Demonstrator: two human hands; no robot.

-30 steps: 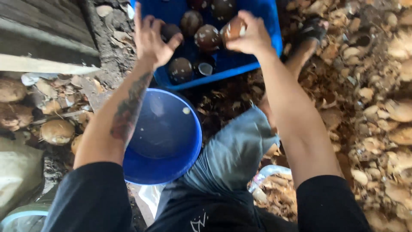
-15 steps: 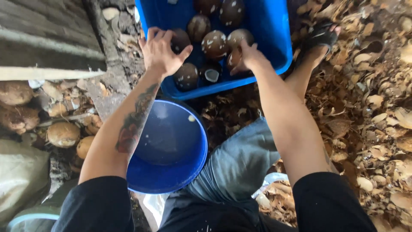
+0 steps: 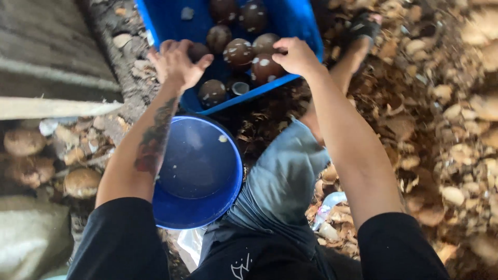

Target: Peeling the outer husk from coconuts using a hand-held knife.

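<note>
Husk-strewn ground surrounds a blue crate of dark, white-flecked coconuts. Left hand, forearm extended forward, fingers spread and slightly curled, open over a coconut at the crate's left edge; contact cannot be confirmed. Right hand, arm stretched forward, fingers curled down onto a round coconut near the crate's near rim, gripping it; no long axis is discernible. Blue bucket stands just before the crate, between the arms. Unhusked coconuts lie left.
</note>
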